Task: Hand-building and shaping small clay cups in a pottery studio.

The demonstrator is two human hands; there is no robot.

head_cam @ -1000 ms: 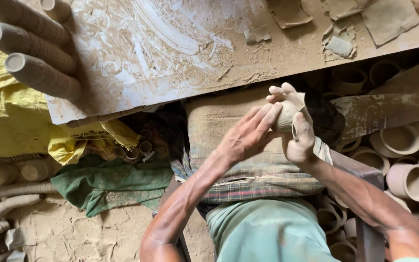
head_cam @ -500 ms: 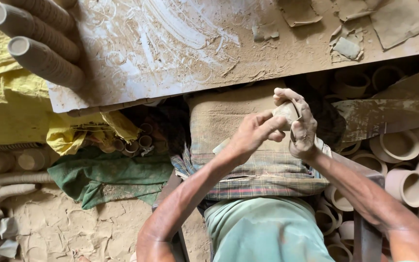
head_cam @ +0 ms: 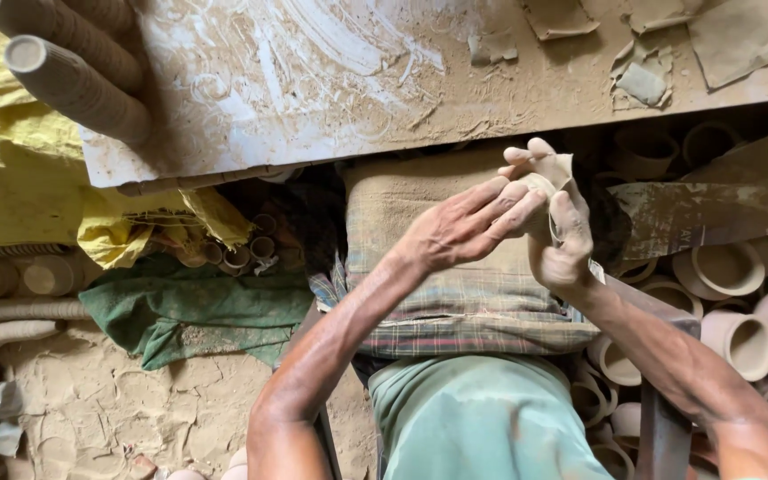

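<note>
The fingers of the left hand (head_cam: 464, 229) are lying straight and pressed together, their tips flat against the side of a small piece of clay (head_cam: 551, 182) held just right of the frame's centre. The right hand (head_cam: 562, 233) is cupping that clay from the other side, its fingers curled round it and its thumb rising along the near face; the fingertips at the top are pinching the thin upper edge. The clay itself is pale tan, thin-walled and mostly hidden between the two palms, so its full shape cannot be told.

Both forearms are running down to the lower edge of the frame, smeared with dried clay. Beneath the hands a checked cloth (head_cam: 455, 293) is covering the lap, with a green garment (head_cam: 482, 418) showing below it.

Across the top of the frame a wooden board (head_cam: 357, 80) is lying, streaked with wet clay and carrying flat scraps of clay (head_cam: 722, 36) at the upper right. Clay tubes (head_cam: 73, 80) are resting on its upper left corner. Yellow plastic sheeting (head_cam: 20, 187) and a green cloth (head_cam: 188, 307) are lying at the left, and round clay cups (head_cam: 740, 333) are crowding the right side, well apart from the hands.
</note>
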